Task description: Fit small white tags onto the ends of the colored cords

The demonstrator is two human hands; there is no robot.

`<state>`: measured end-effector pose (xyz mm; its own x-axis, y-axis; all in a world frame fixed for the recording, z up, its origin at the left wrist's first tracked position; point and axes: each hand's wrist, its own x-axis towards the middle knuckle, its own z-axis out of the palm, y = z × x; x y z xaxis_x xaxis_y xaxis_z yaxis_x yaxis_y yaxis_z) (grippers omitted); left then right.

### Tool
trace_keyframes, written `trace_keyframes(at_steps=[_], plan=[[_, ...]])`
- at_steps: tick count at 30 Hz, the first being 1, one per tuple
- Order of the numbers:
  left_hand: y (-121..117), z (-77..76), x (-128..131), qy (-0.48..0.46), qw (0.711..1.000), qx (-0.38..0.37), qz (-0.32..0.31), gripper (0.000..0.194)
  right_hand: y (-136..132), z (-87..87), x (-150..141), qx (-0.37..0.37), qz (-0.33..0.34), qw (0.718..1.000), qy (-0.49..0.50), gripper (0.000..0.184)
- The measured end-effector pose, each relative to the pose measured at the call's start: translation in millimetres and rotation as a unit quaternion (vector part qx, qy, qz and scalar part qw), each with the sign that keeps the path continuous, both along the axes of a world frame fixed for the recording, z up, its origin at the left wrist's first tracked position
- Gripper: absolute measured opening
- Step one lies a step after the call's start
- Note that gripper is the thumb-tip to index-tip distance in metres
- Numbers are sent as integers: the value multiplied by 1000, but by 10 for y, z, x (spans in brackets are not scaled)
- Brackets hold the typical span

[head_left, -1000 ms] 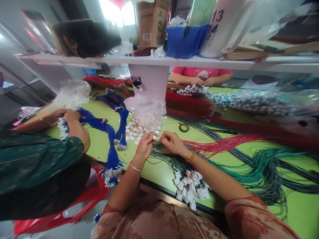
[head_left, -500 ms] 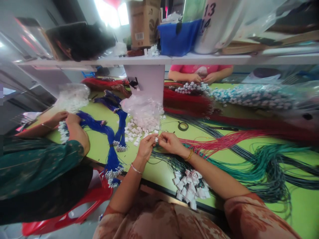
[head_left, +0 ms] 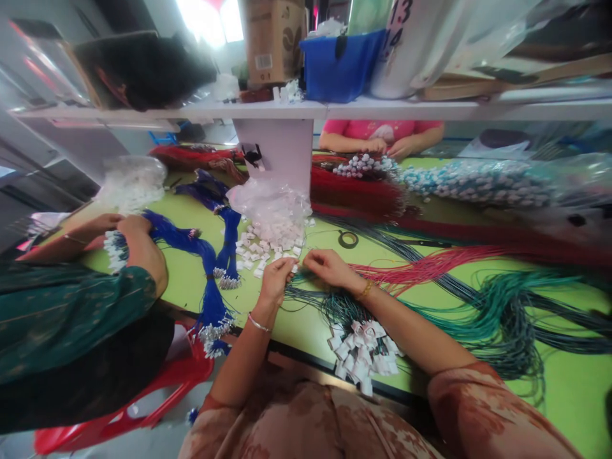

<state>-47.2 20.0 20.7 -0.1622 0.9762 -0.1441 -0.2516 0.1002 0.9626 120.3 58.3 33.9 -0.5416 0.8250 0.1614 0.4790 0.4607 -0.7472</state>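
Note:
My left hand [head_left: 278, 279] is closed in a pinch on a small white plastic connector [head_left: 294, 268], which shows at its fingertips. Just to the right, my right hand [head_left: 331, 268] is pinched too, its fingertips a short gap from the connector. What it grips is too small to make out. Dark and green wires [head_left: 310, 294] run under my hands. Behind my left hand lies a heap of loose white connectors [head_left: 261, 248], partly under a clear plastic bag [head_left: 270, 201]. Below my right wrist, a bunch of wires ends in white connectors [head_left: 363, 350].
Red wires [head_left: 430, 264] and green wires [head_left: 502, 312] stretch rightward. A tape roll [head_left: 348, 239] and a black-handled tool [head_left: 425, 243] lie behind my right hand. Blue wire bundles [head_left: 210, 280] lie left, beside a co-worker's arm [head_left: 143, 248]. A shelf [head_left: 268, 111] crosses above; another person sits opposite.
The view has shifted slightly. My hands stay near each other; the gap between their fingertips narrowed half a second ago and is slightly wider now. The left still holds the white connector.

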Motion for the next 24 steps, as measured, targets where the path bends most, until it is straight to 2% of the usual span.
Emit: trace_keyframes(at_steps=[3, 5, 8, 12, 20, 24], plan=[[13, 31, -101, 7, 999, -30, -28, 21, 71, -17, 95, 24, 8, 994, -107, 17], [21, 33, -148, 14, 998, -37, -45, 21, 72, -47, 111, 54, 14, 978, -200, 12], [23, 16, -175, 21, 997, -39, -56, 20, 49, -104, 91, 80, 23, 962, -260, 16], [17, 10, -164, 11, 997, -36, -62, 22, 58, -124, 95, 104, 38, 959, -260, 23], [4, 65, -132, -65, 997, 11, -45, 23, 137, 58, 148, 137, -22, 948, -286, 19], [-8, 73, -128, -62, 996, 3, -68, 23, 195, 87, 121, 76, -8, 979, -190, 16]])
